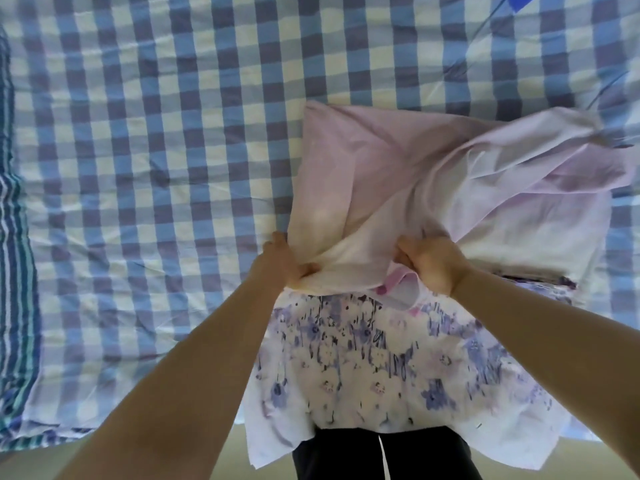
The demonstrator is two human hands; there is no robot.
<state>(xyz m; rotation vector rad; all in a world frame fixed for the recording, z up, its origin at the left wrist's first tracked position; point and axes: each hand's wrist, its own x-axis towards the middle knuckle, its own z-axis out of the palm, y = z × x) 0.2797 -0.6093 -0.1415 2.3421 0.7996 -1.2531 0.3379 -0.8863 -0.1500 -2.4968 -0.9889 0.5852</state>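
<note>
Here, my left grip (287, 263) and right grip (429, 266) both clench the pink pillowcase (381, 174) above the bed's blue checked sheet (156, 150); a striped blanket (17, 237) lies at the left, with beige floor (31, 462) below.

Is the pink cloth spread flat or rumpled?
Not flat: the pink cloth is rumpled, its near edge gripped by the left hand and right hand.

The blue-and-white checked cotton bedsheet (138, 133) filled the upper and left parts of the frame. On it, right of centre, lay the pale pink fabric pillowcase (374, 168). The left hand (285, 266) and right hand (431, 268) gripped its lower edge at mid-frame. Below them spread the white floral-printed cloth (374, 362). The blue-green striped woven blanket (15, 271) ran along the left edge.
</note>
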